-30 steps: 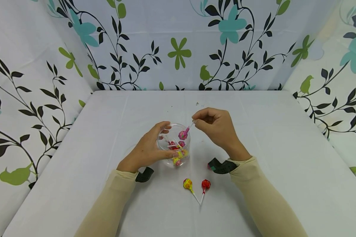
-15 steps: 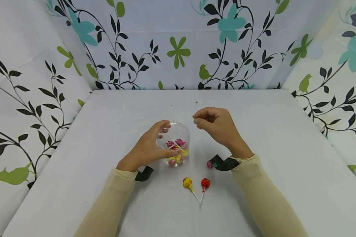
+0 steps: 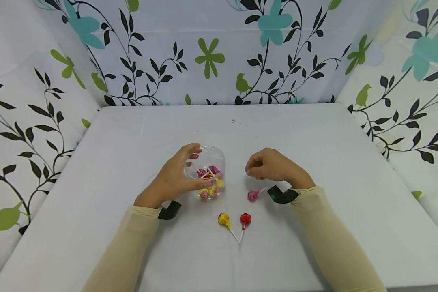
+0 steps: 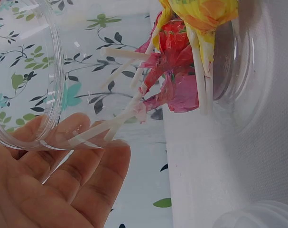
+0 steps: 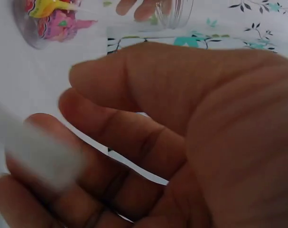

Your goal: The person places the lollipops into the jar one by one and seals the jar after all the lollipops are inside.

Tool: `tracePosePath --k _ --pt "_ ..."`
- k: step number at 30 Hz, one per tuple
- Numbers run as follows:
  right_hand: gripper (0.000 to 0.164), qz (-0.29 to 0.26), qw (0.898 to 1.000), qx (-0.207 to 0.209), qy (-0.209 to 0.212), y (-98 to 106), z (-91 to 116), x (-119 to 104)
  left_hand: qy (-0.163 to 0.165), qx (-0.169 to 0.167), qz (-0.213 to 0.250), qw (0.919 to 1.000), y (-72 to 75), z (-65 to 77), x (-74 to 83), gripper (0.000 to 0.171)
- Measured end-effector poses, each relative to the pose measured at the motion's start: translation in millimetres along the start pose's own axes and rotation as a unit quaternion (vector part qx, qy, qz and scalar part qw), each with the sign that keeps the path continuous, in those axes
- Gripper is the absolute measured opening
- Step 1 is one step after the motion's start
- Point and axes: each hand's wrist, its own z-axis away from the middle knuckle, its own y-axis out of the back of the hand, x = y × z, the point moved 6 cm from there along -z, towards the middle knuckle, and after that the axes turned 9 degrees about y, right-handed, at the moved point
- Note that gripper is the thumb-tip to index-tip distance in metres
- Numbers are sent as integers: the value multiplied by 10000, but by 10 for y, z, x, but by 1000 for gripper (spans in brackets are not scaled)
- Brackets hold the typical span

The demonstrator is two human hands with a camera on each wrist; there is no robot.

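Observation:
My left hand (image 3: 169,178) grips a clear plastic jar (image 3: 222,165) round its side, thumb in front and fingers behind. Several wrapped lollipops (image 4: 177,66), in yellow, red and pink, lie inside, their white sticks leaning towards the mouth. To the right of the jar, my right hand (image 3: 275,167) holds nothing; in the right wrist view its thumb and loosely bent fingers are apart. Just below it a pink lollipop (image 3: 253,195) lies on the table, its stick pointing right. A blurred white stick end (image 5: 49,159) crosses in front of the fingers in that view.
Nearer the front, a yellow lollipop (image 3: 224,219) and a red lollipop (image 3: 245,219) lie with stick ends meeting on the white table (image 3: 295,125). A clear round plastic piece (image 4: 257,216) shows low in the left wrist view. Patterned cloth (image 3: 146,52) surrounds the table.
The right hand has let a pink lollipop drop into the jar, then moved down and right, over the pink lollipop on the table. The left hand keeps its hold on the jar.

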Motion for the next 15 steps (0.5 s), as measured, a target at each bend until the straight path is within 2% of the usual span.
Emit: tracePosePath --k 3,9,15 --pt "14 79 9993 -355 -93 -8 63 75 29 -29 12 10000 6 2 1 107" --pt "14 -221 9950 -908 -350 -45 217 181 64 -67 5 10000 -5 -4 3 106" --pt "15 -601 9911 -1116 -393 -76 300 156 53 -42 -7 10000 -6 6 7 105"
